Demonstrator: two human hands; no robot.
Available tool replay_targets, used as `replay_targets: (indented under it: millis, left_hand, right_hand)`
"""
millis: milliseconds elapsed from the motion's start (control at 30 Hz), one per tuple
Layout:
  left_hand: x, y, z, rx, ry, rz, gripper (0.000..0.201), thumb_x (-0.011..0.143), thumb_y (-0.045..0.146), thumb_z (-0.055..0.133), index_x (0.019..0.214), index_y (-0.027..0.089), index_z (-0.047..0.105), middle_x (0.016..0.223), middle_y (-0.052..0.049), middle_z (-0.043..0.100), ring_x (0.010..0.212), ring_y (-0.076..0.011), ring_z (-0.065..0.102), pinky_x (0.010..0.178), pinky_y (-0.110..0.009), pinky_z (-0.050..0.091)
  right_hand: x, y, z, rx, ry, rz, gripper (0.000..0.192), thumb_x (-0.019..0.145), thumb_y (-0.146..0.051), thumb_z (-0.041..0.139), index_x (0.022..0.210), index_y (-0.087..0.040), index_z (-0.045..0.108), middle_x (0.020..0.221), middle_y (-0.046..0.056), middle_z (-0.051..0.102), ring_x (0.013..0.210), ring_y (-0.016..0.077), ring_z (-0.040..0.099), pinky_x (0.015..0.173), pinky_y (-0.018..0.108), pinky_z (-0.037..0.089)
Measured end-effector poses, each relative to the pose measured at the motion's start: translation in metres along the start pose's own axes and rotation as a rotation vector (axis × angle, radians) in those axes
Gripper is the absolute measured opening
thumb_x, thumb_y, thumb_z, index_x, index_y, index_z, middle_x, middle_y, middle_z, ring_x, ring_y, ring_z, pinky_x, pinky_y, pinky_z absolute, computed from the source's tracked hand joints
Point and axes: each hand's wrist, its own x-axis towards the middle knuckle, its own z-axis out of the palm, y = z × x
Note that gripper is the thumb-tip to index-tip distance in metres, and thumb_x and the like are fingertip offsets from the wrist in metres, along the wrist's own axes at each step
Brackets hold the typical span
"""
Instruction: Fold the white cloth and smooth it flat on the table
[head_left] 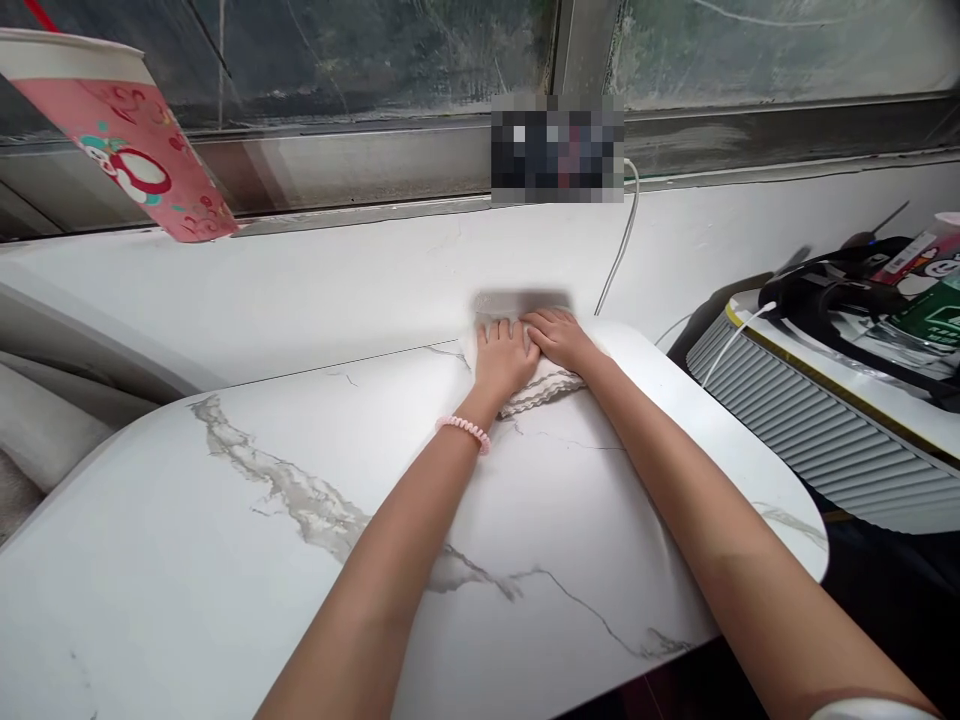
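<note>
A pale cloth (546, 388) with a wavy-edged border lies at the far edge of a white marble-patterned table (300, 580). My left hand (506, 358) presses flat on the cloth, its fingers stretched out toward the wall. Beside it, my right hand (559, 338) also rests on the cloth with fingers extended, touching or nearly touching the left one. A pink coiled band (465, 432) circles my left wrist. Much of the cloth is covered by both hands.
On the window sill, a pink paper cup (150, 160) with a red straw stands at left. A blurred-out device (557, 150) with a white cable (621, 245) leans near the middle. To the right, a ribbed white cabinet (810, 430) holds a green-labelled bottle (930, 315) and black items.
</note>
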Motion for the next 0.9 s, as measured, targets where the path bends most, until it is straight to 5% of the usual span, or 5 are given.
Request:
replay_targets:
  millis: [333,900]
  left_hand:
    - [-0.047,0.029,-0.011,0.044,-0.066,-0.003,0.058,0.101,0.035,0.024,0.149,0.007,0.039,0.157,-0.018,0.037,0.148,-0.0283,0.029,0.122,-0.050,0.015]
    - [-0.172,0.077,-0.033,0.060,-0.081,0.177,0.059,0.101,0.033,0.028,0.148,-0.003,0.039,0.155,-0.026,0.036,0.147,-0.0385,0.029,0.120,-0.058,0.016]
  right_hand:
    - [-0.052,-0.010,-0.012,-0.057,0.028,-0.103,0.045,0.101,-0.028,0.029,0.134,-0.015,0.056,0.140,0.015,0.057,0.129,0.0295,0.049,0.110,0.050,0.034]
    - [-0.186,-0.075,-0.057,-0.021,0.056,-0.038,0.046,0.102,-0.038,0.030,0.134,-0.018,0.056,0.139,0.014,0.056,0.131,0.0294,0.048,0.112,0.052,0.034]
